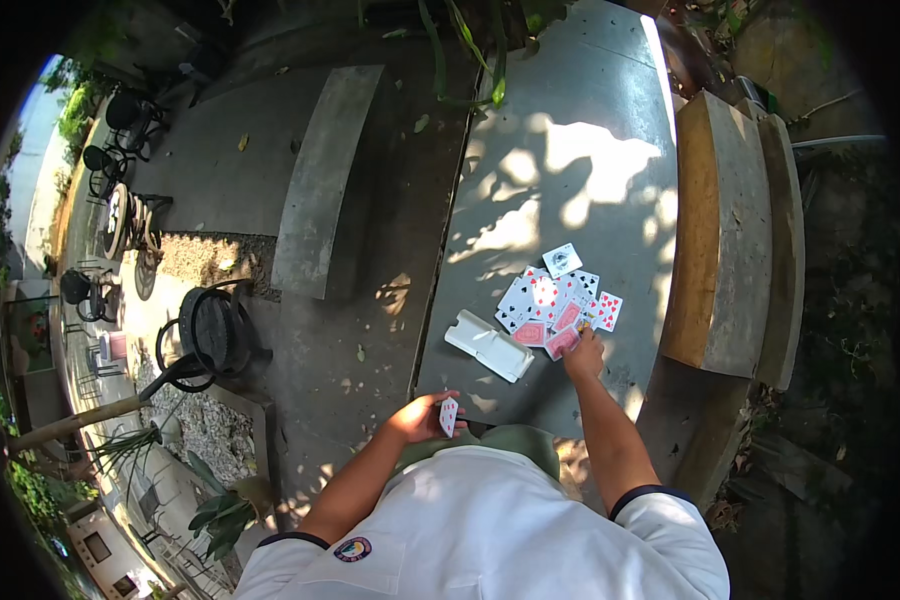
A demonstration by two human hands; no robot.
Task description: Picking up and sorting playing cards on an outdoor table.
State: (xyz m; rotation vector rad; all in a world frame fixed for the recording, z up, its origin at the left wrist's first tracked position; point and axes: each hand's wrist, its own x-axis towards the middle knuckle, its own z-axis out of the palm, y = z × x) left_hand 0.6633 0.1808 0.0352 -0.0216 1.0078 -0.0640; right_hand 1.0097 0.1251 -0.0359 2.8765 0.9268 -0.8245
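My left hand is closed around playing cards, held near the table's front edge; a face with red pips shows. How many cards it holds I cannot tell. My right hand is at the near right side of a spread of face-up cards on the table, its fingers pinched at a red-backed playing card. Another red-backed card lies close by. At the far edge of the spread is a card with a large dark figure. Left of the spread rests an opened white card box.
The long grey table carries patches of sun and leaf shade. A stone bench runs along its right side, another bench stands to the left. Green leaves hang over the far end. A round black chair is at left.
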